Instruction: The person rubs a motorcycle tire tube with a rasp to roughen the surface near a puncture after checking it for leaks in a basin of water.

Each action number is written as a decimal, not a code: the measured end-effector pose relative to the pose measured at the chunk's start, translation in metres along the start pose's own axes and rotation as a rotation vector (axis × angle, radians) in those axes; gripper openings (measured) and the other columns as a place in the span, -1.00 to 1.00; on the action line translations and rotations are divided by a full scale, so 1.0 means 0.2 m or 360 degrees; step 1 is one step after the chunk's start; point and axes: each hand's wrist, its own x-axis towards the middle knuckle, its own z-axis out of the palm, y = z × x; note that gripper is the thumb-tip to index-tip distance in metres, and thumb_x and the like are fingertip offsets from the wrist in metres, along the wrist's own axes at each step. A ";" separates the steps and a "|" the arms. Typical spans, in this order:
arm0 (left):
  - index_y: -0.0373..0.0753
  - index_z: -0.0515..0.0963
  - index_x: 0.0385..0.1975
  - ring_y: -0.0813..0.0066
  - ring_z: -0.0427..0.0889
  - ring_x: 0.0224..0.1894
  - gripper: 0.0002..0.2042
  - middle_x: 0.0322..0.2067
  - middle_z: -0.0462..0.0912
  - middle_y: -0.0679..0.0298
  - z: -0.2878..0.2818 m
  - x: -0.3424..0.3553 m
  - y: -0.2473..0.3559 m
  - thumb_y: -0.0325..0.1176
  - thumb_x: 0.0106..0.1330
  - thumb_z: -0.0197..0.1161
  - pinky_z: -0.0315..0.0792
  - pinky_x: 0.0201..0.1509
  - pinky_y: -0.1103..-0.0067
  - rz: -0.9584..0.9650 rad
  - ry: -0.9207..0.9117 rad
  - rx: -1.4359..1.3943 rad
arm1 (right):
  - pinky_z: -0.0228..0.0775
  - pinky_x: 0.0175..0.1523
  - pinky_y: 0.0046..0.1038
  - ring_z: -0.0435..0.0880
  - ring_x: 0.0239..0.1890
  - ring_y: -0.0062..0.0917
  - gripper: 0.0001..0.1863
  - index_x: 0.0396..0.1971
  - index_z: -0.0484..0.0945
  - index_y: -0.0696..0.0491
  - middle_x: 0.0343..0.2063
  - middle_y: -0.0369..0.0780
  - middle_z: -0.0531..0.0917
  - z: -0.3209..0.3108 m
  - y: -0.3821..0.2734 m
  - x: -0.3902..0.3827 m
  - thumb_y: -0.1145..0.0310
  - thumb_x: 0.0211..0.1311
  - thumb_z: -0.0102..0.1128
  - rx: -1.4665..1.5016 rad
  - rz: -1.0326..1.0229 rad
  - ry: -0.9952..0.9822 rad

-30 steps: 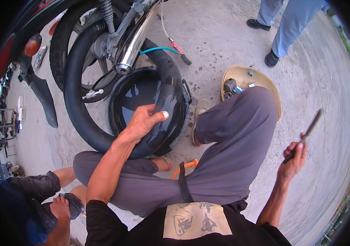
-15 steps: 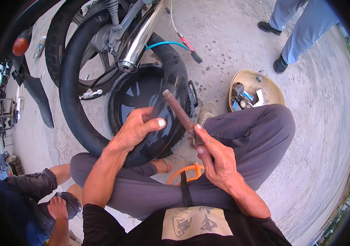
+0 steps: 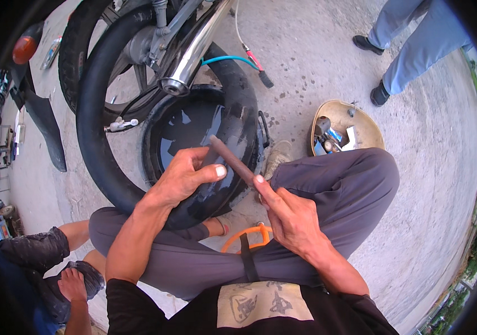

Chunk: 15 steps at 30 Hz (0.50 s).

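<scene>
A large black inner tube (image 3: 94, 125) loops from the motorcycle down to my knees, its near side over a dark basin (image 3: 150, 131) of water. My left hand (image 3: 181, 177) is closed round the tube near its lower right bend, thumb on top and some fingers hidden behind it. In my right hand (image 3: 293, 219) is a reddish-brown rasp (image 3: 234, 162), gripped by its near end with my index finger stretched along it. Its far end lies over the tube's upper face, just beyond my left thumb; whether it touches the rubber I cannot tell.
A motorcycle's exhaust pipe (image 3: 193, 56) and rear wheel (image 3: 73, 61) stand ahead. A blue hose (image 3: 230, 58) crosses the tube. At right is a tan bowl (image 3: 372, 125) of small items; beyond stands a person (image 3: 411, 44). Another person's hand (image 3: 73, 283) rests at lower left.
The rasp and my right hand have moved a little left, bringing the rasp's tip closer to my left hand. My left hand keeps its hold on the inner tube.
</scene>
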 end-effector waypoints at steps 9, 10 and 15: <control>-0.41 0.66 -0.11 0.69 0.52 -0.26 -0.59 -0.29 0.65 0.37 -0.04 0.01 -0.07 -0.16 0.26 0.45 0.39 -0.15 0.64 0.0076 -0.0032 -0.0109 | 0.38 -0.51 -0.35 0.48 -0.59 -0.43 -0.09 0.48 0.34 -0.05 -0.57 -0.27 0.36 0.00 0.02 0.07 0.65 0.00 0.26 -0.0167 -0.0137 -0.0024; -0.41 0.66 -0.10 0.69 0.52 -0.25 -0.59 -0.29 0.65 0.37 -0.02 0.00 -0.07 -0.16 0.26 0.45 0.40 -0.14 0.65 0.0067 -0.0028 -0.0141 | 0.38 -0.51 -0.35 0.48 -0.59 -0.43 -0.09 0.48 0.33 -0.05 -0.56 -0.27 0.36 0.00 0.02 0.04 0.65 -0.01 0.26 -0.0167 -0.0121 -0.0017; -0.41 0.66 -0.10 0.67 0.52 -0.24 -0.60 -0.30 0.64 0.38 -0.01 0.01 -0.04 -0.17 0.26 0.42 0.40 -0.12 0.65 0.0046 -0.0006 -0.0067 | 0.38 -0.51 -0.36 0.48 -0.59 -0.43 -0.07 0.49 0.33 -0.06 -0.55 -0.26 0.36 -0.02 0.05 -0.03 0.64 -0.03 0.26 -0.0131 -0.0100 0.0007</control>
